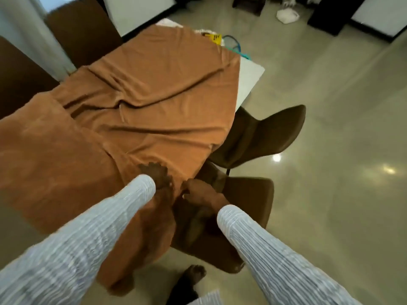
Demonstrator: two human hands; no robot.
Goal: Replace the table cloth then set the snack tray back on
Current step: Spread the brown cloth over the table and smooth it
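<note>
An orange-brown table cloth (149, 95) lies wrinkled over most of the white table (248, 78), hanging down over the near corner. My left hand (157, 173) presses on the cloth at that near corner, fingers spread. My right hand (198, 192) pinches the cloth's hanging edge just to the right. The far right strip of the table is bare. At the far end sit items partly covered by the cloth: a yellow packet (214, 38) and a teal-rimmed thing (233, 44). Whether this is the snack tray I cannot tell.
Two brown chairs stand at the table's right side, one (271, 133) further off and one (248, 199) right under my right hand. Dark chair backs (81, 29) line the left side. My bare foot (193, 274) is on the glossy floor. A white bag (287, 16) lies far back.
</note>
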